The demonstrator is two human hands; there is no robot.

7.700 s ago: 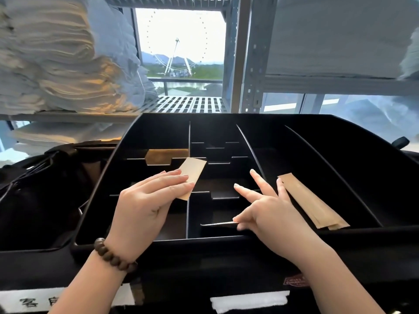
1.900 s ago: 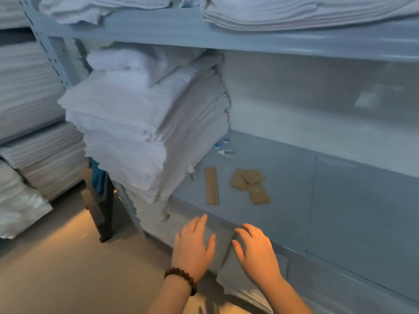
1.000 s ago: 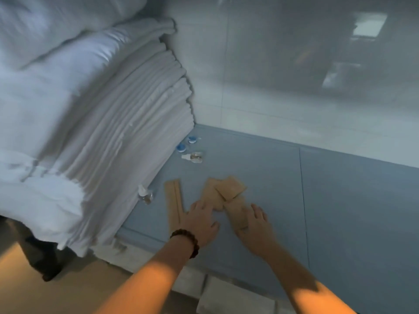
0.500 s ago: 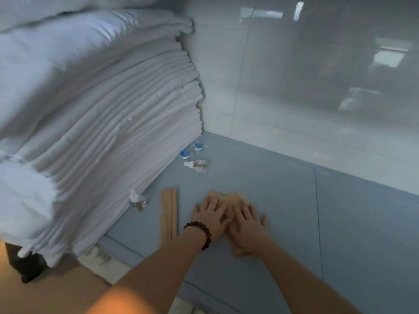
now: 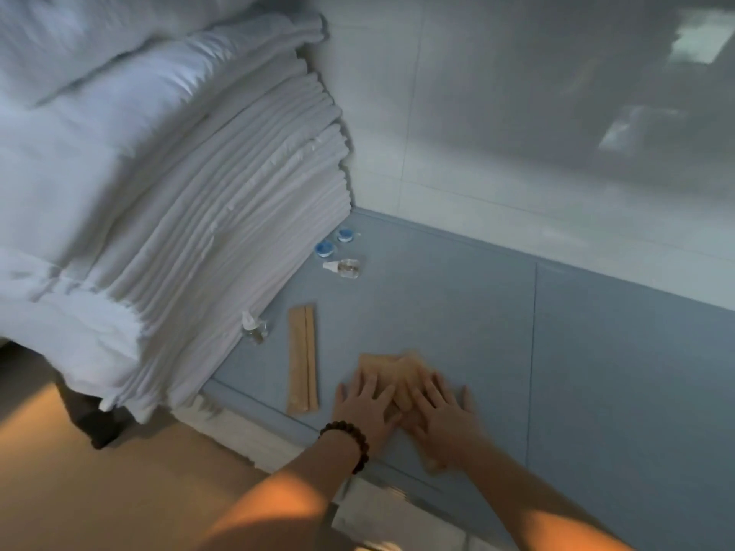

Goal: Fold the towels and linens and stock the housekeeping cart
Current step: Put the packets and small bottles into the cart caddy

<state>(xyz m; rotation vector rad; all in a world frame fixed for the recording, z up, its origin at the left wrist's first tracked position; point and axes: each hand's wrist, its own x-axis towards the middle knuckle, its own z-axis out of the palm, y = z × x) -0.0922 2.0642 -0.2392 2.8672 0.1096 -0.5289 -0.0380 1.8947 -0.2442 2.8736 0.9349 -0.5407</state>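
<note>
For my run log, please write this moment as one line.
place: blue shelf | left hand: flat on brown packets | right hand: flat on same packets | untouched: long packets, towel stack

Blurred left hand point(image 5: 368, 407), right hand point(image 5: 441, 423) — packets point(image 5: 391, 365) mostly hidden.

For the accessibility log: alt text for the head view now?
The left hand and right hand press flat, side by side, on small brown packets on a blue-grey shelf. Left of them lie a long brown packet, two clear bottles and two blue caps beside stacked white linens.
</note>
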